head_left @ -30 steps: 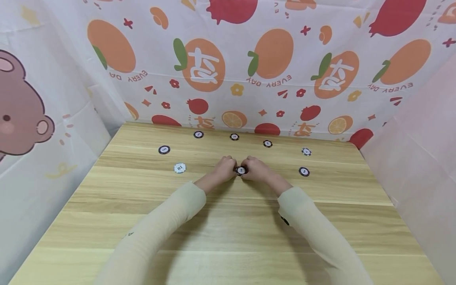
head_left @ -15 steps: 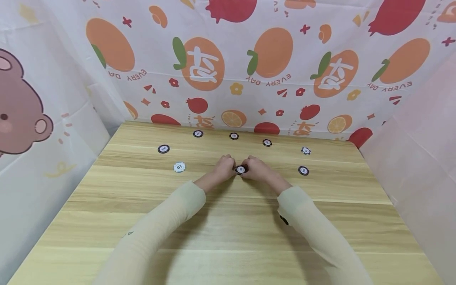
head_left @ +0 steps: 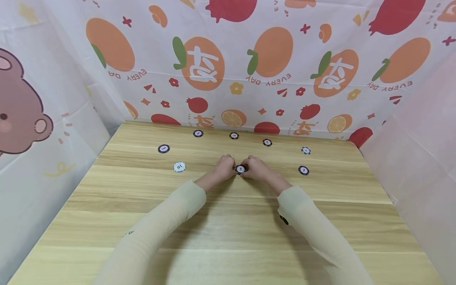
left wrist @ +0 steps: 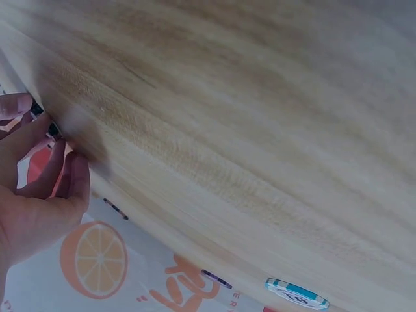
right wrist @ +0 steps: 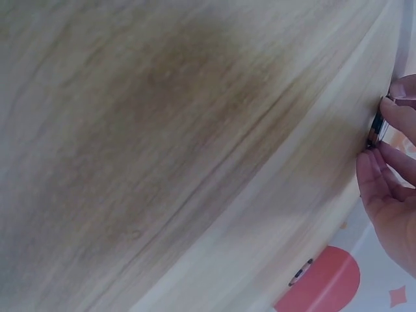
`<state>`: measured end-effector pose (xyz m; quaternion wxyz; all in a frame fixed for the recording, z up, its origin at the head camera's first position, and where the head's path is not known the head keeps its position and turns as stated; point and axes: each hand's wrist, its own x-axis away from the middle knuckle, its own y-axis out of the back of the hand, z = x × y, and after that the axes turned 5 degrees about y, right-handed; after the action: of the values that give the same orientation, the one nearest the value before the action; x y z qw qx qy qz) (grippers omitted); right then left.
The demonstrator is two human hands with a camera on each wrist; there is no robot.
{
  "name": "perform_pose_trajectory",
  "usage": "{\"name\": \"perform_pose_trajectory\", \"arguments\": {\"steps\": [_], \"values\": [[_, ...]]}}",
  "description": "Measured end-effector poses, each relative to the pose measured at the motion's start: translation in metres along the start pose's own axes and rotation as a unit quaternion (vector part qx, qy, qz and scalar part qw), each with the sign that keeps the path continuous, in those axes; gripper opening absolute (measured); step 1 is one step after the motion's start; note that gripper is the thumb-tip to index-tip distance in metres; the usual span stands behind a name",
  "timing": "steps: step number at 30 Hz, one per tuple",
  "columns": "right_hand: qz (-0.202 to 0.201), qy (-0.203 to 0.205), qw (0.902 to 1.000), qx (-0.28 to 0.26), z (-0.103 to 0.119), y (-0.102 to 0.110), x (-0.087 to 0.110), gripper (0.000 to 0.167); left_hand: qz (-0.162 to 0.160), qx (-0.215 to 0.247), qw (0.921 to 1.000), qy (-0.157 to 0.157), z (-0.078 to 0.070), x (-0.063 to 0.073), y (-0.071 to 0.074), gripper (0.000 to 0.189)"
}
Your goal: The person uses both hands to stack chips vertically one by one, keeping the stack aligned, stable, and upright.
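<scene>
Between my two hands, at the middle of the table, is a black poker chip (head_left: 240,169) with a white centre. My left hand (head_left: 224,168) pinches its left side with thumb and fingers. From the right, my right hand (head_left: 257,169) pinches the same chip. In both wrist views the dark edge of the chip (left wrist: 47,122) shows between the fingertips, close to the tabletop. Whether another chip lies beneath it, I cannot tell. The nearest loose chip on the left is a light-blue and white one (head_left: 179,166) marked 10.
Several other chips lie flat in an arc around the hands, among them a dark one (head_left: 164,149) at left and another (head_left: 303,170) at right. A dark chip (head_left: 284,219) is partly hidden by the right sleeve. A fruit-print curtain (head_left: 235,99) hangs behind the wooden table (head_left: 221,237).
Both hands stay on the black chip, almost still. The whole head view shifts very slightly upward; the loose chips keep their places on the table.
</scene>
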<state>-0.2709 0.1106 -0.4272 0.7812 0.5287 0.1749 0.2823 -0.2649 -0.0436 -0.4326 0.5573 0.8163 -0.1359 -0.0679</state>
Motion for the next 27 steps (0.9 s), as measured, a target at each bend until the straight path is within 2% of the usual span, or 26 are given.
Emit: {"name": "perform_pose_trajectory", "arguments": {"steps": [5,8,14,17,22,27], "values": [[0.006,-0.006,1.0,-0.001,0.001,0.0,0.0,0.034,0.012,0.002,0.9999,-0.002,-0.001,0.002,0.002,0.012],[0.008,-0.007,0.9999,-0.005,0.0,-0.001,0.0,0.035,0.025,0.003,0.9997,-0.008,-0.003,0.003,0.004,0.021],[0.01,0.007,0.9996,-0.025,-0.01,0.002,0.005,0.042,0.048,0.007,0.9976,-0.049,-0.007,0.001,0.003,0.035],[0.006,-0.005,0.9993,-0.036,-0.021,0.007,0.014,0.044,0.053,0.009,0.9972,-0.051,-0.008,0.0,-0.001,0.034],[-0.015,-0.049,0.9968,-0.061,-0.046,0.019,0.03,0.042,0.049,0.003,0.9979,-0.041,-0.008,-0.001,-0.004,0.038],[-0.046,-0.075,0.9945,-0.057,-0.074,0.035,0.047,0.042,0.05,0.006,0.9978,-0.044,-0.009,-0.001,-0.004,0.039]]}}
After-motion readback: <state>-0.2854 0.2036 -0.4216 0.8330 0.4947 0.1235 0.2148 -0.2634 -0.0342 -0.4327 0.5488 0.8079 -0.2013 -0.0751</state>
